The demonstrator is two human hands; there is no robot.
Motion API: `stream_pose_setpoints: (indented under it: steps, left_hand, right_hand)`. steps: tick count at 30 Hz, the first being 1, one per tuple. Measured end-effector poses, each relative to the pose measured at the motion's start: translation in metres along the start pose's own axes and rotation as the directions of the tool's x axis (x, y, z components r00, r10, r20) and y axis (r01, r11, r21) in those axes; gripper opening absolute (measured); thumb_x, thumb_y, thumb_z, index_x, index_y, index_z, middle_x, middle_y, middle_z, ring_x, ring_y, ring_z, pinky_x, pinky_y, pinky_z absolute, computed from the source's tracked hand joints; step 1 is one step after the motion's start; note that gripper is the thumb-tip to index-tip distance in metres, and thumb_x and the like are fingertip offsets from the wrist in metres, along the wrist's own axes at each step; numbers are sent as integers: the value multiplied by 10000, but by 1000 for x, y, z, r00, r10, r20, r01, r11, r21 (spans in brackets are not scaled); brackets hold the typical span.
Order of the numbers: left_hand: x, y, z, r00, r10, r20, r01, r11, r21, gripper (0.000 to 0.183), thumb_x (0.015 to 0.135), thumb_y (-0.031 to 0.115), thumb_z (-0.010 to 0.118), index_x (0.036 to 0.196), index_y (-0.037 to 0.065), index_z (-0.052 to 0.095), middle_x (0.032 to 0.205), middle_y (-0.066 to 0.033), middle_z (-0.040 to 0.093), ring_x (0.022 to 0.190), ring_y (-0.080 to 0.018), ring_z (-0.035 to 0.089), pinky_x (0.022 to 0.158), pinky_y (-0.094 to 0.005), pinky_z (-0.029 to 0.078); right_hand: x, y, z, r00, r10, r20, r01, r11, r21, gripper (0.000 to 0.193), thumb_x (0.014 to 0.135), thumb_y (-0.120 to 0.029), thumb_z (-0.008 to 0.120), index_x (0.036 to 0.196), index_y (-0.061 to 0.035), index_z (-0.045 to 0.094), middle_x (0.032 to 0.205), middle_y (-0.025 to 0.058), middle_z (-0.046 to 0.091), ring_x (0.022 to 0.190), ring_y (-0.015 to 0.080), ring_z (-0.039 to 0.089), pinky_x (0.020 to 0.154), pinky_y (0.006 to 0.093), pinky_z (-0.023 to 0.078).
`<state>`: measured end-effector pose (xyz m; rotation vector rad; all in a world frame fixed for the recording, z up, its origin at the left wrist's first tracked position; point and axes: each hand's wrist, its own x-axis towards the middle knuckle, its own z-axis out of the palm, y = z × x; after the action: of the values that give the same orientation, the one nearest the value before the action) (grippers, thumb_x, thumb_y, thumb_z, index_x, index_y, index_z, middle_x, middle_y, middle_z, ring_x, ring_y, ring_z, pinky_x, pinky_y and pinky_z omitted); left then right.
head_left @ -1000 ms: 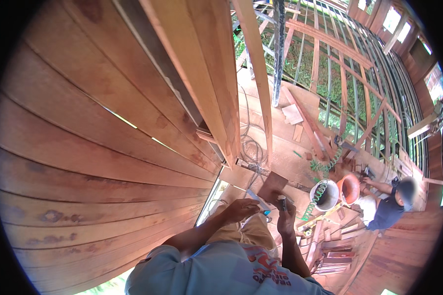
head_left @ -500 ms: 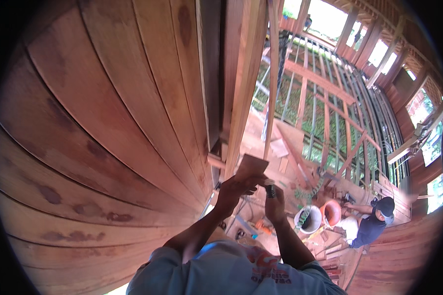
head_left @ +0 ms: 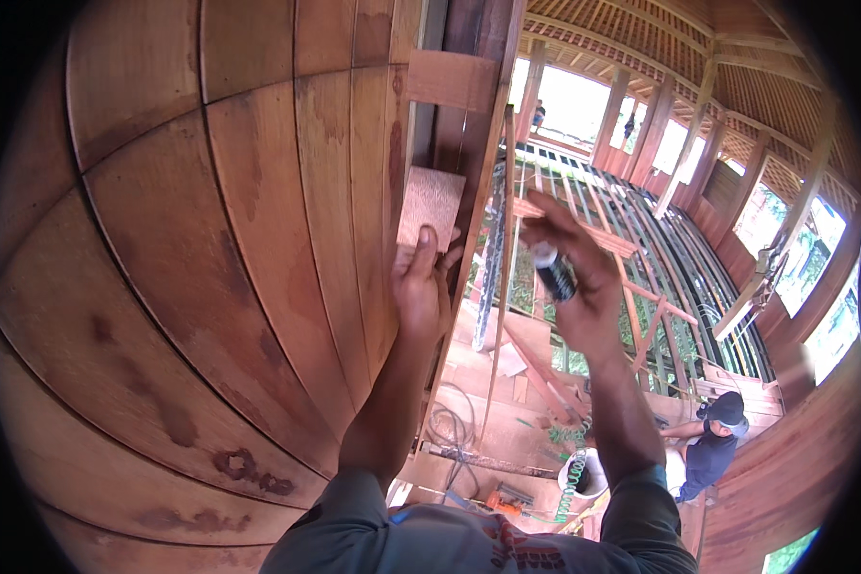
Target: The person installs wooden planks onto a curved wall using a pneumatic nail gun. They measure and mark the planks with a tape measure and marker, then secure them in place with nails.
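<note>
My left hand [head_left: 419,287] grips the lower end of a small flat rectangular wood piece [head_left: 432,203], thumb across its face. The piece sits upright in or against the recess of a wooden frame [head_left: 461,124] at the edge of the plank wall [head_left: 249,191]. In my right hand [head_left: 591,297], to the right of the frame, is a small dark bottle [head_left: 556,274] with a whitish top. Its forefinger reaches out past the bottle, while the palm side keeps hold of it. A wood crosspiece [head_left: 452,78] spans the frame above the wood piece.
Below are a white bucket [head_left: 595,475], a coiled green hose [head_left: 569,459], an orange tool [head_left: 503,504] and a dark cable [head_left: 459,426]. A co-worker in a dark cap [head_left: 722,435] is at the lower right. Open floor joists [head_left: 679,277] stretch behind.
Both hands have risen and moved apart. The wood piece has gone up and left to the frame, and the bottle has moved up and right. The view has shifted too.
</note>
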<state>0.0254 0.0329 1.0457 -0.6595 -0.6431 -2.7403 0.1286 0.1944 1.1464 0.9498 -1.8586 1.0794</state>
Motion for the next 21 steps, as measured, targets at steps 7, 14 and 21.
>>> stream_pose_setpoints:
  steps: [7,14,21]
  left_hand:
    - [79,-2,25,978,-98,185,135,971,-197,314,1008,275,674,1209,60,565,1065,-91,659,1012,-246,674,921,-397,568]
    - [108,-8,57,985,62,160,-26,975,-220,320,1015,253,673,1246,40,613,1114,-83,703,1016,-183,667,886,-306,531]
    - [113,-5,70,991,64,115,-34,969,-244,363,1009,244,683,1295,39,594,1175,-80,689,1037,-177,661,907,-294,524]
  right_hand:
    - [115,-23,-14,927,-330,176,374,820,-433,274,888,-129,635,1130,-31,716,1305,178,685,1171,348,669,1019,452,513]
    - [204,-19,-4,808,-461,369,566,428,-705,258,813,-190,629,1007,-61,741,1091,126,722,1117,299,648,1121,437,378]
    - [230,7,17,804,-350,481,553,140,-821,247,889,-292,617,930,-115,785,893,98,727,1056,241,658,1212,488,263]
